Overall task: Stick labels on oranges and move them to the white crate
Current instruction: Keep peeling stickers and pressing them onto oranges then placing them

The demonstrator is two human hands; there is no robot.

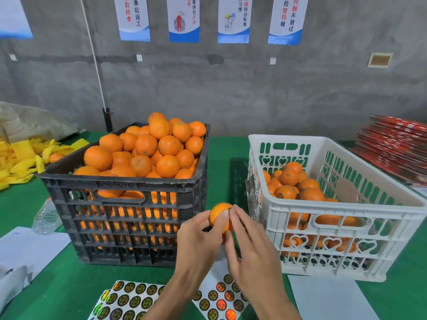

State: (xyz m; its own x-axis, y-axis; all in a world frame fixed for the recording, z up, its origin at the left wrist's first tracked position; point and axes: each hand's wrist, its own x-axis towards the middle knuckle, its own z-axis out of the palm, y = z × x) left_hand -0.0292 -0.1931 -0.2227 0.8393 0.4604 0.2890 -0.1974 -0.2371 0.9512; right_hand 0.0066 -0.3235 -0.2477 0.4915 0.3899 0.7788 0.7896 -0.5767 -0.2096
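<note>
your left hand (198, 236) curls round the orange (219, 217), cupping it from the left, between the black crate (129, 199) heaped with smooth round fruit and the slotted white crate (346, 229). your right hand (249, 248) has bent fingertips (233, 211) pressing its top. glossy round labels (129, 299) lie on sheets below.

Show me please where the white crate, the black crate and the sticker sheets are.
white crate (342, 229): head view, on its front wall.
black crate (129, 181): head view, on its front rim.
sticker sheets (129, 299): head view, on the left sheet, among the round labels.
</note>
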